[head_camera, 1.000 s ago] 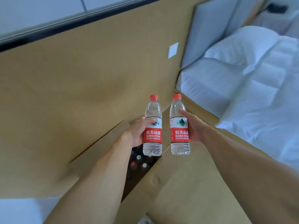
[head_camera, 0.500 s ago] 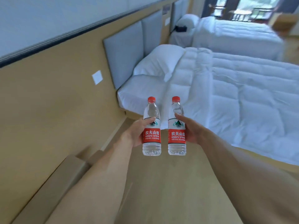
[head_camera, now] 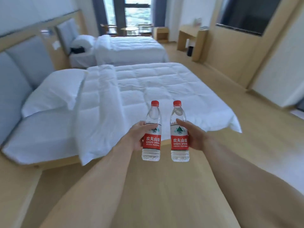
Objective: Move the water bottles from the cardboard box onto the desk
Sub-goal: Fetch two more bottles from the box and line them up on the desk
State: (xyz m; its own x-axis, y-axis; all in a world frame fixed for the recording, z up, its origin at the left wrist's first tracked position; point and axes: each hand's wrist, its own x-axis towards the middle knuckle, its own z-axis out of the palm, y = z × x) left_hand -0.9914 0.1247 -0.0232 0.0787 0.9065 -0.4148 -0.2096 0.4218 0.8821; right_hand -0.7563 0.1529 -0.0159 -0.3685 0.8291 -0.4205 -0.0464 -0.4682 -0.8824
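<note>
Two water bottles are held upright side by side in mid-air, a narrow gap between them, just below the middle of the view. The left bottle (head_camera: 151, 131) has a red cap, clear body and red label with white characters; the left hand (head_camera: 137, 137) has its grip wrapped round the label from the nine o'clock side, thumb across the front at the top of the label. The right bottle (head_camera: 179, 131) looks the same, and the right hand (head_camera: 195, 137) grasps it from the three o'clock side, thumb lying on the upper label. Both bare forearms run down to the bottom corners of the view.

Under the bottles is light wooden floor (head_camera: 164, 186). Behind them, from nine to twelve o'clock, lies the near bed (head_camera: 148, 83) with a white quilt, its foot corner hanging at about three o'clock of the right bottle, and a white pillow (head_camera: 54, 94) at ten o'clock against a grey padded headboard (head_camera: 21, 66). A second bed (head_camera: 130, 46) stands farther off at twelve o'clock, before a window (head_camera: 136, 12). At one o'clock, well apart from the hands, a wooden table (head_camera: 192, 33) stands against the wall, with a dark screen (head_camera: 245, 15) at two o'clock.
</note>
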